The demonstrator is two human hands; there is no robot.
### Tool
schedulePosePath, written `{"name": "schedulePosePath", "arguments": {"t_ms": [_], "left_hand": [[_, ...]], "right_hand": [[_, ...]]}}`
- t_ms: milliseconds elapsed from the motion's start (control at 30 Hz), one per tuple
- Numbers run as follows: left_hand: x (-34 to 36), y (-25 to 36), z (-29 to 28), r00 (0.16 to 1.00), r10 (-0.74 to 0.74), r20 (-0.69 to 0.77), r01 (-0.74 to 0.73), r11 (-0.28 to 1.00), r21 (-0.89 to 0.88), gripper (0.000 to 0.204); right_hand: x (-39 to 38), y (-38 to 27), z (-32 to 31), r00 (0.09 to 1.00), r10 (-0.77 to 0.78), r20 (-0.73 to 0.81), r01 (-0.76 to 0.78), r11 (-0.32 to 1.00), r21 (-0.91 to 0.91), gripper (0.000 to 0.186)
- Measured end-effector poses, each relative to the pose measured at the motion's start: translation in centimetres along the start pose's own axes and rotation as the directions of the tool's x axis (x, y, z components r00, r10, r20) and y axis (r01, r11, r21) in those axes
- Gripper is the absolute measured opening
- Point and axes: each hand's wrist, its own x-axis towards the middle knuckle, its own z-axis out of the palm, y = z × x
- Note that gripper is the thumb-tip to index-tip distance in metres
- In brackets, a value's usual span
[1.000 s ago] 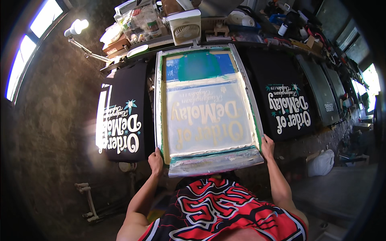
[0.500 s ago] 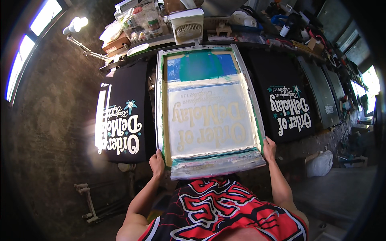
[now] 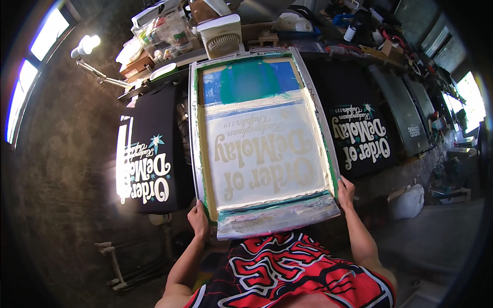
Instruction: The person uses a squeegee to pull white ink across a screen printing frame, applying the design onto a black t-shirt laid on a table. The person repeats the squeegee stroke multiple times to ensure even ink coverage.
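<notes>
A silkscreen frame (image 3: 195, 149) lies between my two hands, its far end at the workbench and its near end close to my body. Its pale mesh (image 3: 262, 131) carries large lettering, with a blue and green patch at the far end. At the near left corner, my left hand (image 3: 198, 219) is closed round the frame's side. My right hand (image 3: 346, 193) grips the opposite side near its front corner. A silvery, paint-smeared strip (image 3: 277, 218) spans the frame's near end. What lies beneath the screen is hidden.
Black printed shirts lie on both sides, one at left (image 3: 177, 154) and one at right (image 3: 341, 84). Dark boards (image 3: 398, 108) stand farther right. A small white fan (image 3: 221, 36), bottles and boxes crowd the bench behind. A lit lamp (image 3: 86, 46) stands far left.
The near end of the screen has come up and closer to me, so it looks larger. Both hands keep their hold on it. The view has also shifted slightly.
</notes>
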Motion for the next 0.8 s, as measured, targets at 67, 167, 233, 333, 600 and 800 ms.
{"name": "schedulePosePath", "arguments": {"t_ms": [67,167,233,333,600,800], "left_hand": [[-2.5,1.0,3.8,1.0,-0.001,0.014,0.001,1.0,-0.007,0.054],[-4.4,-0.3,6.8,1.0,0.002,0.004,-0.002,1.0,-0.003,0.053],[-4.8,-2.2,9.1,1.0,0.014,0.0,-0.014,1.0,-0.016,0.053],[-11.6,-0.4,19.9,1.0,0.031,0.0,-0.031,0.999,-0.019,0.054],[-33.3,9.0,48.5,1.0,0.028,-0.007,-0.027,0.999,0.041,0.058],[-45.2,13.9,61.0,1.0,-0.02,-0.021,0.022,0.995,0.099,0.059]], "right_hand": [[2.6,2.3,-3.7,1.0,-0.002,0.002,0.002,1.0,0.005,0.043],[3.3,4.9,-5.5,1.0,0.005,0.006,-0.005,1.0,0.008,0.043],[3.8,7.0,-5.5,1.0,-0.009,-0.014,0.009,1.0,0.003,0.043],[10.6,13.9,-13.6,1.0,-0.023,0.0,0.023,1.0,0.015,0.042],[28.4,35.4,-40.1,0.995,-0.097,0.013,0.097,0.995,-0.029,0.042],[35.3,46.0,-53.1,0.993,-0.106,0.059,0.109,0.992,-0.055,0.042]]}}
